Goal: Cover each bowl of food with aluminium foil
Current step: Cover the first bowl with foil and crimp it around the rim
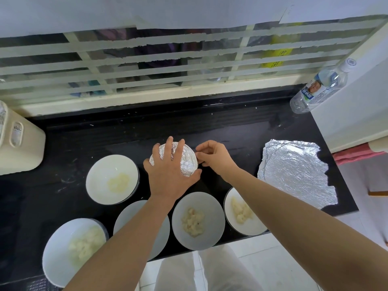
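A black counter (63, 139) runs below a barred window. At its right end lies a crumpled sheet of foil (294, 173), flat on the surface and well apart from the hands; it may be several sheets stacked, but the edges are too creased to tell. A white container (21, 150) stands at the left edge.

Five white bowls sit uncovered along the near side. One is at the back left (100, 171), holding a pale mash. One is at the front left (56, 248), holding pale chunks. One is in the middle (126, 219), mostly hidden under the left forearm. One is at the centre (212, 206) and one is at the right (252, 227), both holding pale chunks.

Behind them, in the middle of the counter, stands the foil-covered bowl (189, 162), its top wrapped smooth in foil. The left hand (170, 173) lies flat on it, fingers spread and straight, pressing the foil down. The right hand (214, 156) is at the bowl's right rim, fingers curled and pinching the foil edge there.

A clear water bottle (319, 87) stands in the far right corner.
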